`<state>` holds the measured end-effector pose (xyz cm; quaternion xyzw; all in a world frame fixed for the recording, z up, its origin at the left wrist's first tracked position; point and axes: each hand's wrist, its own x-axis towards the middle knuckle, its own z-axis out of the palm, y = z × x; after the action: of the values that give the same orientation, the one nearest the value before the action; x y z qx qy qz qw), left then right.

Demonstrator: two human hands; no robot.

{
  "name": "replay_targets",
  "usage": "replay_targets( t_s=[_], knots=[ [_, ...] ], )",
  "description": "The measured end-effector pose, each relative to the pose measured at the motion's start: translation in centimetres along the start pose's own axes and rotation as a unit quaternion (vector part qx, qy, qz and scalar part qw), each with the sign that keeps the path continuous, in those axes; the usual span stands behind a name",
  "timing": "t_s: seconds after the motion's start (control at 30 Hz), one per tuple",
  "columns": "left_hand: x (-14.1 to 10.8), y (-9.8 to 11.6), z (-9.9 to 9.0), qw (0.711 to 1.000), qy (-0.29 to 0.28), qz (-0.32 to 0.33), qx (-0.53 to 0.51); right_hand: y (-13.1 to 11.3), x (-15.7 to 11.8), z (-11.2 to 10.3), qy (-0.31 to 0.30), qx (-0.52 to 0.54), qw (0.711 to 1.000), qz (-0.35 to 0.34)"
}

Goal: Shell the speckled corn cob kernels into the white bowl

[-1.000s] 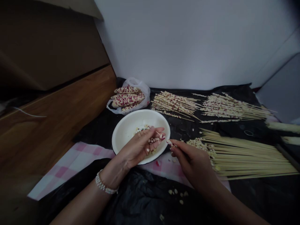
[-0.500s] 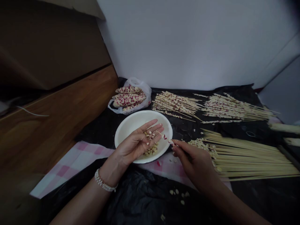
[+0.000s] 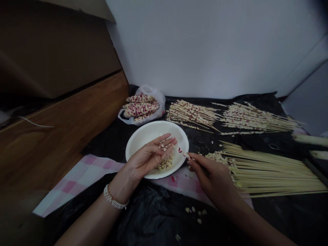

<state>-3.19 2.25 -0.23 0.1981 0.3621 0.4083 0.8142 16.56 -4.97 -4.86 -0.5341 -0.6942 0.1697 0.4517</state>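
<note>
My left hand is palm up over the white bowl, its fingers extended and slightly cupped around several loose corn kernels. My right hand pinches a thin skewer threaded with a few white and dark red kernels. The skewer's tip points left, close to my left fingertips. I cannot tell whether it touches a kernel there. More pale kernels lie in the bowl below my left hand. Just right of my right hand are a kernel pile and a fan of bare skewers.
A plastic bag holding speckled corn cobs stands behind the bowl. Two bunches of kernel-threaded skewers lie at the back. Loose kernels dot the black plastic sheet. Stripped cobs are at far right, a wall behind.
My left fingers have tilted and drawn closer together around the kernels, moving slightly down. My right hand and the skewer have shifted a little left.
</note>
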Motion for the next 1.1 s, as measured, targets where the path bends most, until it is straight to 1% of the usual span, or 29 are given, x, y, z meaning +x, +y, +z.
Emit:
replay_targets(
  t_s=[0.1, 0.2, 0.47, 0.6, 0.67, 0.87, 0.97, 1.1],
  knots=[
    [-0.2, 0.0, 0.5, 0.999, 0.026, -0.002, 0.022, -0.1, 0.0, 0.0, -0.004, 0.003, 1.0, -0.002],
    [0.0, 0.1, 0.7, 0.998, 0.052, 0.022, 0.024, -0.1, 0.0, -0.1, -0.003, 0.007, 1.0, -0.003],
    [0.8, 1.3, -0.5, 0.987, 0.121, 0.105, -0.023, 0.1, 0.2, -0.2, 0.007, 0.0, 1.0, -0.005],
    [1.1, 1.4, -0.8, 0.984, 0.145, 0.096, -0.029, 0.2, 0.1, -0.1, 0.006, 0.005, 1.0, -0.002],
    [1.1, 1.3, -0.8, 0.987, 0.135, 0.086, -0.03, 0.2, 0.1, 0.0, 0.006, 0.006, 1.0, 0.002],
    [0.9, 1.1, -0.6, 0.996, 0.074, 0.044, -0.036, 0.2, 0.0, 0.0, 0.008, 0.002, 1.0, 0.001],
    [0.9, 1.0, -0.5, 0.997, 0.064, 0.028, -0.031, 0.1, 0.0, 0.0, 0.002, 0.002, 1.0, 0.0],
    [0.8, 0.9, -0.5, 0.998, 0.062, 0.024, -0.014, 0.0, 0.0, -0.1, -0.001, -0.003, 1.0, -0.012]
  ],
)
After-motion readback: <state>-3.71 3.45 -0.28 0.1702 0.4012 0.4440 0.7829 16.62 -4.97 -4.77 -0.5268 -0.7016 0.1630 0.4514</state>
